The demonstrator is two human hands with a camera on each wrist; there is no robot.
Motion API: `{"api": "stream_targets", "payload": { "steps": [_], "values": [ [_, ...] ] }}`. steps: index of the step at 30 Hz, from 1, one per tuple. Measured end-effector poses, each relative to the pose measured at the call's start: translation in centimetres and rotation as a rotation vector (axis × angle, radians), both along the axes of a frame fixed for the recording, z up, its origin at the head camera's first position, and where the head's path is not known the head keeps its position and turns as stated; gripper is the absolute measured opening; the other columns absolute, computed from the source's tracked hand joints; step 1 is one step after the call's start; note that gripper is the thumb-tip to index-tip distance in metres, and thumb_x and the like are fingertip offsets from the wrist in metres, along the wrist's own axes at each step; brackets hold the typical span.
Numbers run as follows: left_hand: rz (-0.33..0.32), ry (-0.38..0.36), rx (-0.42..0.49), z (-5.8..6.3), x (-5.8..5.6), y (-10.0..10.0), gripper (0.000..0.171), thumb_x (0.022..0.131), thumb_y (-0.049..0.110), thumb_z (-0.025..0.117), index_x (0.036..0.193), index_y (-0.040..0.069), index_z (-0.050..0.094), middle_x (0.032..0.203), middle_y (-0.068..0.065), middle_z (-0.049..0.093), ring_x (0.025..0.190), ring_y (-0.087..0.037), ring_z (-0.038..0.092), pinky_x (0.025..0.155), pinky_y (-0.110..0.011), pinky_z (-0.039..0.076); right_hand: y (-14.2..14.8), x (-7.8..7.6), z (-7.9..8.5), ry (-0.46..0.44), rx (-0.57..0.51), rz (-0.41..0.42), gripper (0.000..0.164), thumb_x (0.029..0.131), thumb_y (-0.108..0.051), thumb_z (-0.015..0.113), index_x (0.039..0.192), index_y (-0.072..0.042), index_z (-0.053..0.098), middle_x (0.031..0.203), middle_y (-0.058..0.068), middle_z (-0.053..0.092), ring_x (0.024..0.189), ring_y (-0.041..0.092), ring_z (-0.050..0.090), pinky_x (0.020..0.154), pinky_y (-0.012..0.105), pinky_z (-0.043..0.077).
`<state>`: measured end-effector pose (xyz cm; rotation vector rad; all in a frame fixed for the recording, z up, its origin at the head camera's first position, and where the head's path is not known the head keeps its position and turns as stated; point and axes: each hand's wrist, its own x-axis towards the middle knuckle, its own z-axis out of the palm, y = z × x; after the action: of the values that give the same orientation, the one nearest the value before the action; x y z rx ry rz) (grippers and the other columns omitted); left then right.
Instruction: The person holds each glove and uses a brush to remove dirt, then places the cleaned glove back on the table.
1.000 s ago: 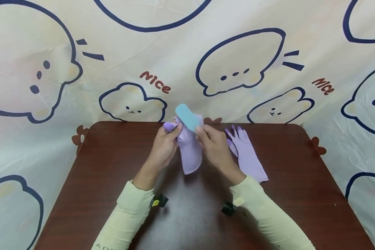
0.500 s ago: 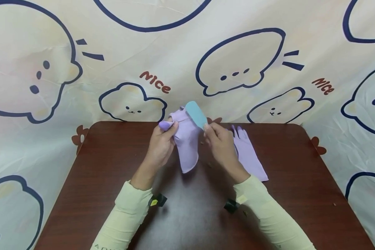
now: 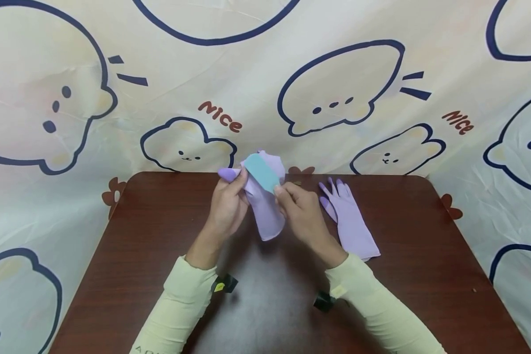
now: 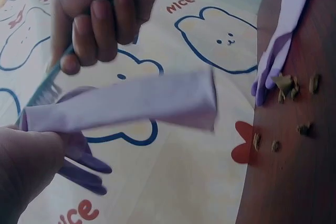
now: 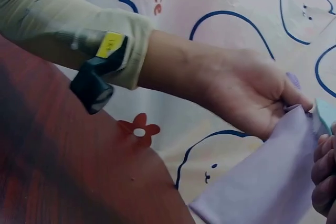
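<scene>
A lilac rubber glove (image 3: 266,216) with darker purple fingertips hangs from my left hand (image 3: 227,209), which pinches it near the thumb end above the far side of the table. My right hand (image 3: 304,214) grips a light-blue brush (image 3: 262,171) by its near end. The brush lies slantwise across the upper part of the glove. In the left wrist view, pale bristles under the brush (image 4: 46,86) face the glove, and the cuff points away to the right. My right fingers are curled round the handle, most of which they hide.
A second lilac glove (image 3: 356,223) lies flat on the dark brown table (image 3: 159,275), right of my right hand. Several brown crumbs (image 4: 286,86) are scattered near its fingertips in the left wrist view. A printed cloth (image 3: 256,88) hangs behind the table.
The brush went up and right off the glove's top, then back down and left across it. The held glove tipped with the strokes. The second glove has stayed put.
</scene>
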<state>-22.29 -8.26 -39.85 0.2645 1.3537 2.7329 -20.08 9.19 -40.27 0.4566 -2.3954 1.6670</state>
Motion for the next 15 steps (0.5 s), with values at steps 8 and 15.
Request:
{"api": "stream_targets", "payload": {
  "steps": [8, 15],
  "values": [
    [0.030, 0.025, 0.056, 0.1, 0.1, -0.2, 0.048, 0.111, 0.012, 0.030, 0.155, -0.008, 0.030, 0.156, -0.017, 0.043, 0.136, -0.018, 0.050, 0.120, -0.035, 0.038, 0.2, -0.4, -0.4, 0.034, 0.016, -0.087, 0.039, 0.106, -0.038, 0.055, 0.080, -0.010, 0.063, 0.060, 0.006, 0.051, 0.053, 0.016, 0.046, 0.048, 0.025, 0.035],
    [0.048, -0.010, 0.052, -0.2, 0.1, -0.5, 0.046, 0.111, 0.011, 0.032, 0.152, -0.009, 0.032, 0.149, -0.014, 0.047, 0.130, -0.016, 0.052, 0.114, -0.030, 0.044, 1.8, -1.4, -0.9, -0.015, -0.003, -0.139, 0.041, 0.106, -0.040, 0.055, 0.082, -0.007, 0.063, 0.061, 0.008, 0.052, 0.051, 0.014, 0.045, 0.044, 0.026, 0.034]
  ]
}}
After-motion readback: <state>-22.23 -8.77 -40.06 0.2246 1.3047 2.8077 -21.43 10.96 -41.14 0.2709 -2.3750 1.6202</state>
